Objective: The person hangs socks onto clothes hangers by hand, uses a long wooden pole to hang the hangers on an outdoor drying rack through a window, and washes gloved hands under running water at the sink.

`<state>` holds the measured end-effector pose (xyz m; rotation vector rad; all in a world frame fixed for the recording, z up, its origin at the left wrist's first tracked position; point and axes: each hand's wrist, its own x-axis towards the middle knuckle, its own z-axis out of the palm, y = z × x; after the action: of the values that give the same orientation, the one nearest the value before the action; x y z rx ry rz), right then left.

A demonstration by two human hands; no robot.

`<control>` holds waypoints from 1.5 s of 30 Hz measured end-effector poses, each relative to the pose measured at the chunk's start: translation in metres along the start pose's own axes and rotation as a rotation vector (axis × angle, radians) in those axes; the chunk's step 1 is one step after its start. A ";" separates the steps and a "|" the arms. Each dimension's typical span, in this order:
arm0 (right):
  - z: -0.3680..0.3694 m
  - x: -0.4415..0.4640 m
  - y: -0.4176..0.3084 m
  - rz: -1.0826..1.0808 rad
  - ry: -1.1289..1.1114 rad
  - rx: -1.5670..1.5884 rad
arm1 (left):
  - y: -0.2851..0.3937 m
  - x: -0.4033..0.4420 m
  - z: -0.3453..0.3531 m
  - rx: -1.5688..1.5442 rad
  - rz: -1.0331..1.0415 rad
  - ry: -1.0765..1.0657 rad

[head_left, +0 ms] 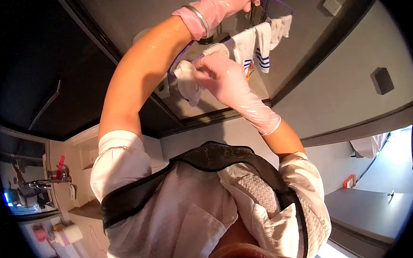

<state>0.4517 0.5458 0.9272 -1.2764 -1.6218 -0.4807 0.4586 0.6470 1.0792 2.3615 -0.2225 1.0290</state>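
Pink gloves cover both of my hands. My left hand [236, 3] is at the top edge beside a thin purple frame [279, 1], its fingers curled together; what they grip is hidden. A bracelet circles that wrist. Lower down, my right hand [224, 77] has its fingers closed on a white cloth [187, 83] at the near end of the frame. White socks [263, 40] with blue stripes hang along the frame to the right. Another white piece [279, 29] hangs at its far end.
A dark-edged glass panel [207, 116] lies below my hands. To the left are a dark panel [40, 77] and a faucet [41, 183]. A paper roll [67, 234] is at lower left. On the right are a black wall fitting [382, 81] and a small red box [349, 181].
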 end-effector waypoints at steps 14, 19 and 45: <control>-0.024 0.016 0.037 0.260 -0.254 0.402 | -0.050 0.011 0.026 -0.075 -0.275 0.146; -0.033 0.019 0.037 0.296 -0.286 0.556 | -0.075 0.019 0.036 -0.151 -0.233 0.084; 0.004 -0.007 0.058 0.289 -0.085 0.189 | -0.063 -0.017 0.027 -0.118 -0.192 0.098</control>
<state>0.5018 0.5674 0.9048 -1.3726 -1.4804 -0.0939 0.4868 0.6837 1.0257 2.1726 -0.0183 1.0069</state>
